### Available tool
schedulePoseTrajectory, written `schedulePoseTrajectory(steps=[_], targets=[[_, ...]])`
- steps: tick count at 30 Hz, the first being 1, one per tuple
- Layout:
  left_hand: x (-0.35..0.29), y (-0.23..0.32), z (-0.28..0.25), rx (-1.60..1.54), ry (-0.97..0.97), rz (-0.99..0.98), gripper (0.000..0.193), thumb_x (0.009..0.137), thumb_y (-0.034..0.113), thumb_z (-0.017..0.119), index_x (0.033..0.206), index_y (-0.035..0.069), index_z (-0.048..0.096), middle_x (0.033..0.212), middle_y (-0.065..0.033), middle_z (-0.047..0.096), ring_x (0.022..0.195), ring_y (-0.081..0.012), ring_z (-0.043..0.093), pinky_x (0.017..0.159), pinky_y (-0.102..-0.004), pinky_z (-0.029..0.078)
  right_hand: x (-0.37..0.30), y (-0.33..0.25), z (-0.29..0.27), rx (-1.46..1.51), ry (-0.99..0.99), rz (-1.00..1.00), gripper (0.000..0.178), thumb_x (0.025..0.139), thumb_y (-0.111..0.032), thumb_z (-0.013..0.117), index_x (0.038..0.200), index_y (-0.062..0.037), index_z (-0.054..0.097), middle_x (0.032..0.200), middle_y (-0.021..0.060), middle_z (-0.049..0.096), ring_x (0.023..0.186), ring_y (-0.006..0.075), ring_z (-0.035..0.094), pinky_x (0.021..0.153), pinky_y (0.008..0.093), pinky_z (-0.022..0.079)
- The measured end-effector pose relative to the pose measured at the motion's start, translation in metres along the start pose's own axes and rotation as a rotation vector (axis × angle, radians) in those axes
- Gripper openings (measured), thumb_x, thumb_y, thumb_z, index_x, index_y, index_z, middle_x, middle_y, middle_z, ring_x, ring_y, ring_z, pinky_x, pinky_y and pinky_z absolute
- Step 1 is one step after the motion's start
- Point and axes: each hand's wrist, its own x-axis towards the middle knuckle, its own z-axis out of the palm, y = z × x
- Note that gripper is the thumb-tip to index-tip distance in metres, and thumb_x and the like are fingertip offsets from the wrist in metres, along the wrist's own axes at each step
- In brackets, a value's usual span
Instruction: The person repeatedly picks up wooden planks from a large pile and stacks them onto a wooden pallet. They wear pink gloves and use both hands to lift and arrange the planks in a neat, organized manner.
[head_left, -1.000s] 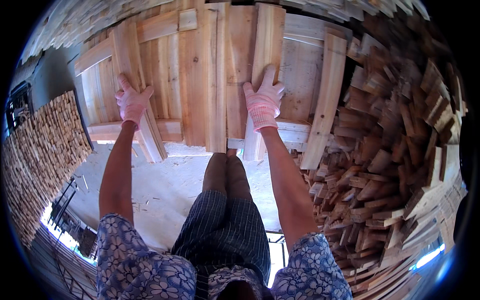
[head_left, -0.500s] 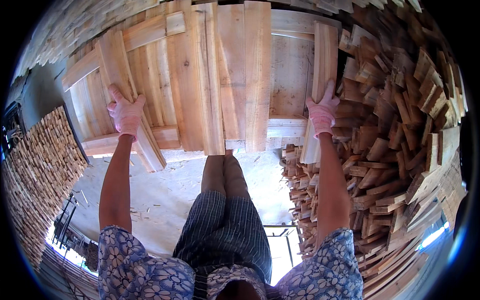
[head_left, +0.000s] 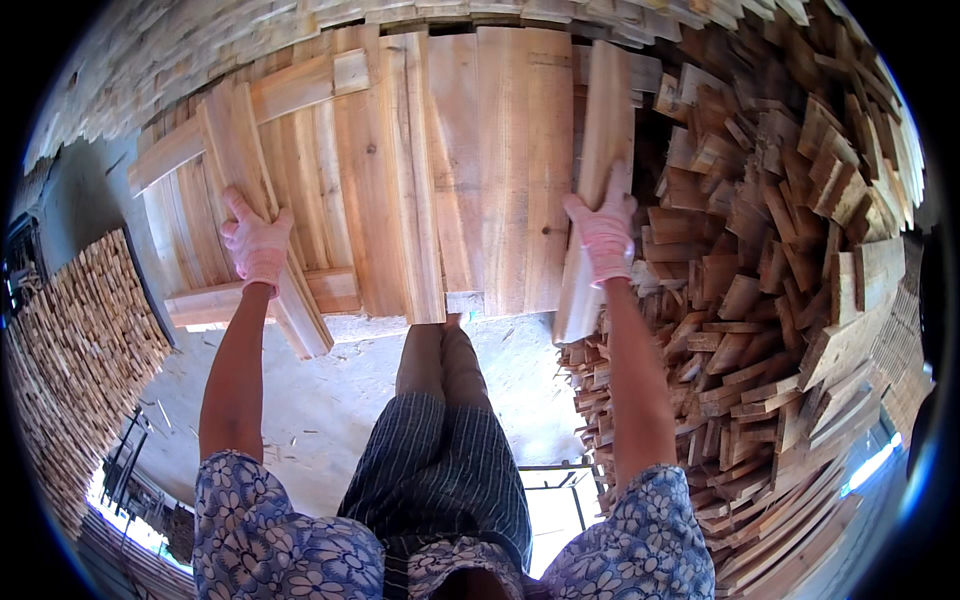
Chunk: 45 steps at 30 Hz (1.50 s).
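My left hand (head_left: 258, 240), in a pink glove, grips a slanted wooden board (head_left: 236, 130), thumb on one edge and fingers on the other. My right hand (head_left: 605, 228), gloved alike, is closed round the sides of another board (head_left: 603, 110), tilted slightly, at the right end of the row. Between my hands, several upright boards (head_left: 502, 170) lie side by side over crosswise battens. One narrower board (head_left: 405, 150) rests raised on top of the row. A crosswise batten (head_left: 330, 289) shows just right of my left hand.
A big heap of loose wood offcuts (head_left: 770, 260) rises close on the right. Stacked boards (head_left: 85, 360) stand at the left, and more stacked wood (head_left: 200, 60) lines the far side. Pale floor (head_left: 340, 390) with wood scraps lies below the boards.
My right hand has moved left with its board, which now sits against the middle boards where a gap showed before. My left hand has stayed nearly in place on its board.
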Motion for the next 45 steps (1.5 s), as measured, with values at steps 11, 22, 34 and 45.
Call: schedulePoseTrajectory(steps=[11, 22, 34, 45], targets=[[0.004, -0.001, 0.01, 0.021, 0.045, 0.031, 0.116, 0.081, 0.055, 0.075, 0.166, 0.027, 0.001, 0.139, -0.0305, 0.043, 0.128, -0.0467, 0.05, 0.102, -0.0561, 0.049, 0.037, 0.027, 0.018, -0.119, -0.075, -0.094, 0.089, 0.085, -0.048, 0.074, 0.16, -0.0262, 0.032, 0.126, 0.0366, 0.052, 0.112, 0.0513, 0.058, 0.099, 0.0513, 0.049], [0.004, 0.01, 0.001, 0.247, 0.296, 0.252, 0.107, 0.082, 0.054, 0.076, 0.163, 0.013, 0.02, 0.146, -0.0297, 0.042, 0.131, -0.0456, 0.049, 0.109, -0.0506, 0.044, -0.004, 0.021, -0.008, -0.244, -0.069, -0.009, 0.082, 0.086, -0.041, 0.076, 0.156, -0.029, 0.037, 0.13, 0.0305, 0.05, 0.115, 0.0489, 0.057, 0.098, 0.0548, 0.05], [-0.16, 0.451, 0.005, 0.119, 0.122, 1.464, 0.068, 0.085, 0.043, 0.075, 0.142, 0.013, 0.053, 0.135, -0.0146, 0.06, 0.126, -0.033, 0.057, 0.101, -0.0497, 0.047, -0.091, 0.047, 0.085, -0.413, 0.29, -0.47, 0.064, 0.088, -0.057, 0.059, 0.142, -0.0233, 0.052, 0.133, 0.0248, 0.043, 0.123, 0.0462, 0.041, 0.093, 0.0613, 0.037], [-0.158, 0.53, 0.045, 0.235, 0.119, 1.245, 0.088, 0.067, 0.048, 0.088, 0.141, 0.013, 0.055, 0.138, -0.012, 0.056, 0.129, -0.0337, 0.054, 0.101, -0.0565, 0.044, -0.091, 0.053, 0.084, -0.379, 0.299, -0.446, 0.067, 0.086, -0.054, 0.067, 0.145, -0.0273, 0.049, 0.134, 0.024, 0.042, 0.119, 0.0459, 0.041, 0.096, 0.0597, 0.035]])
